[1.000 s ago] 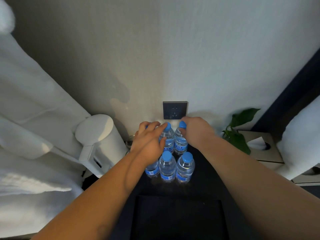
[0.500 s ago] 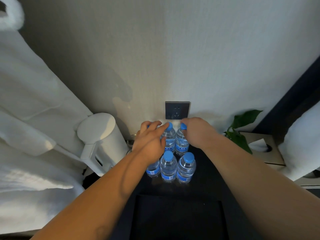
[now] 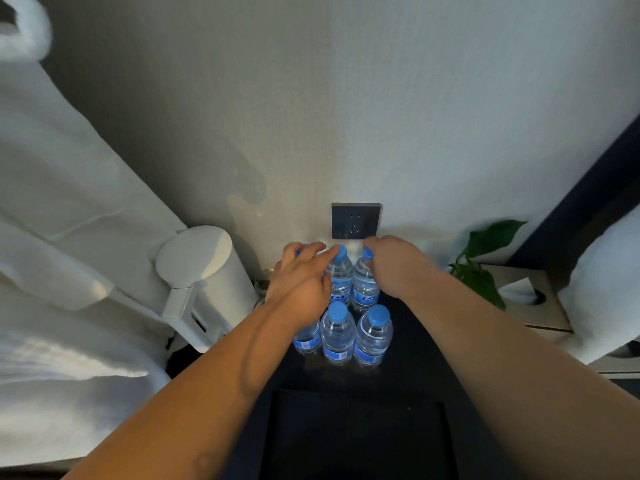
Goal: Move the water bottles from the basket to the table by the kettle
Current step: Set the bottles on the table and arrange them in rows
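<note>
Blue-capped water bottles (image 3: pixel 337 336) stand in a tight cluster on the dark table (image 3: pixel 415 341), directly under and just nearer than the two hands, with the white kettle (image 3: pixel 207 271) just to the outer side of the left hand (image 3: pixel 301 282). They seem packed cap to cap so the group takes little room beside the kettle and each steadies its neighbour.

The left hand lies over the far row with its fingers stretched almost straight. A fingertip touches the cap of the back middle bottle (image 3: pixel 339 278), the thumb rests against its shoulder, and nothing shows the hand clasped round a bottle. It looks like a steadying touch that keeps the row from tipping. The right hand (image 3: pixel 394 265) is curled, knuckles up, its fingers closed over the cap of the back right bottle (image 3: pixel 363 285). Gripping at the top probably lets it set that bottle down close against the others without knocking them.

Every bottle I can see is upright, long axis vertical, cap up and base on the table. The front row sits below the left wrist, which partly hides one of its bottles. A wall socket (image 3: pixel 356 220) sits just beyond the fingertips. No basket is clearly in view.
</note>
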The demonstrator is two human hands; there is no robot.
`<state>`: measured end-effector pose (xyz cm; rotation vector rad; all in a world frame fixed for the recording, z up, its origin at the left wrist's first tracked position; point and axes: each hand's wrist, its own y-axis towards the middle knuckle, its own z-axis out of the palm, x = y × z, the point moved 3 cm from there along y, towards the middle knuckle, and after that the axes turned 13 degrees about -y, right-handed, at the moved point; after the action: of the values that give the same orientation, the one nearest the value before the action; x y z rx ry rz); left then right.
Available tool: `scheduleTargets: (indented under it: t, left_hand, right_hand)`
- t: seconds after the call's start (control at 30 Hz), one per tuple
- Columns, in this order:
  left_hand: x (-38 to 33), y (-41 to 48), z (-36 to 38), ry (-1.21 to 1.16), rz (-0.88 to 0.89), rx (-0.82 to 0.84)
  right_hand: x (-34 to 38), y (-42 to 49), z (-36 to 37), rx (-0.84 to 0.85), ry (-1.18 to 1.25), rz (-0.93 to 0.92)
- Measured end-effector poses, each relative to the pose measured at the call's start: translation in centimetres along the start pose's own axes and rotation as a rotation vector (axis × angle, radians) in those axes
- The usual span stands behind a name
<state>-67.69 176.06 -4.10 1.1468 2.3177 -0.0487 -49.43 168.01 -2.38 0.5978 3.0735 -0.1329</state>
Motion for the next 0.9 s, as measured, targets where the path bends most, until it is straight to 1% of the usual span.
scheduleTargets:
  t: [0.57, 0.73, 0.9]
  left_hand:
    - [-0.1, 0.0, -0.1, -0.002, -0.014, 0.026]
    - [-0.4, 0.2, -0.2, 0.039, -0.009, 0.051]
    - [-0.7, 0.4, -0.6, 0.086, 0.006, 0.097]
  right_hand:
    - [-0.1, 0.2, 0.3, -0.008, -0.004, 0.019]
    - [-0.4, -0.3, 0.7, -0.043, 0.058, 0.024]
    - [-0.1, -1.3, 0.8, -0.093, 0.094, 0.074]
